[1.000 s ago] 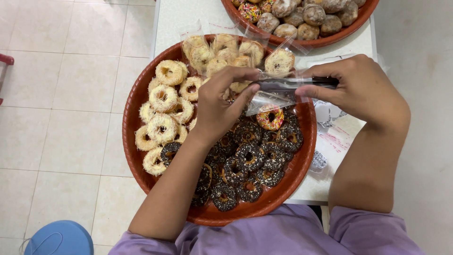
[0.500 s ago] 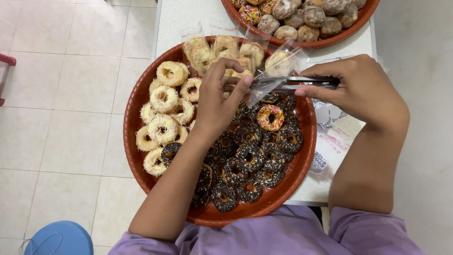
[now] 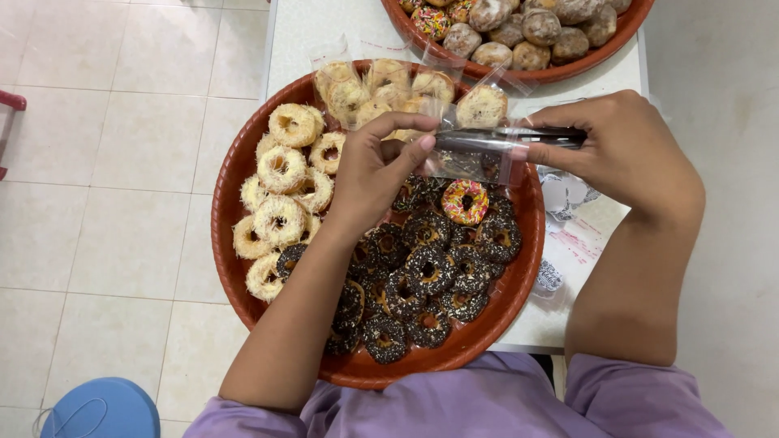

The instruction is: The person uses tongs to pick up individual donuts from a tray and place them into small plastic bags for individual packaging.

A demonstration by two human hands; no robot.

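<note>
Hands met over the tray [image 3: 231, 174]: my left hand [image 3: 373, 174] and right hand [image 3: 625, 150] pinched a clear bag [image 3: 475, 154]. I could not make out its contents; doughnuts [image 3: 422, 272] lay beneath.

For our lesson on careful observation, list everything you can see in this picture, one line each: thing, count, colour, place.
near tray: one, red-brown, round, on the table in front of the person
pale doughnuts: about ten, cream crumbs, left side of the near tray
dark doughnuts: many, chocolate with light sprinkles, lower right of the near tray
sprinkled doughnut: one, pink and multicoloured, among the dark ones
bagged doughnuts: several, pale, in clear bags at the tray's far edge
far tray: one, red-brown, top edge, holding mixed doughnuts
table: one, white
stool: one, blue, on the tiled floor, bottom left
left hand: grip pinching a clear bag
right hand: grip holding dark tongs
</note>
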